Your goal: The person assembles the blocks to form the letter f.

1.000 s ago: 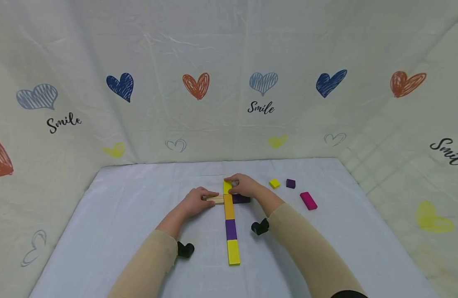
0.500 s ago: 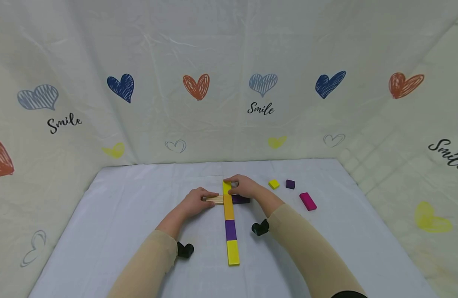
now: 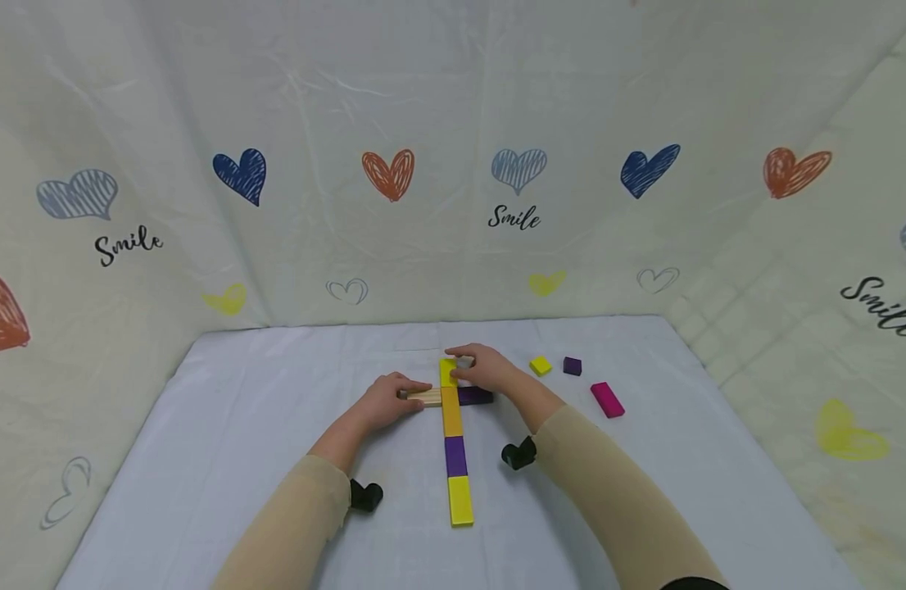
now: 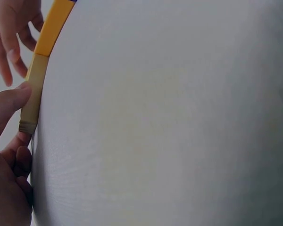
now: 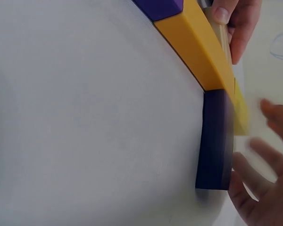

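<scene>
On the head view I see the left hand [image 3: 382, 401] pinching the pale wooden block [image 3: 431, 397], which meets the left side of the orange block [image 3: 451, 411] on the worktop [image 3: 202, 459]. The right hand [image 3: 488, 368] is just beside the far yellow block [image 3: 446, 373]. On the left wrist view, the thumb [image 4: 9, 100] presses the pale wooden block. On the right wrist view, I see the right hand's fingers [image 5: 249, 175] spread, holding nothing, near the dark purple block [image 5: 214, 141]; whether one touches it I can't tell.
</scene>
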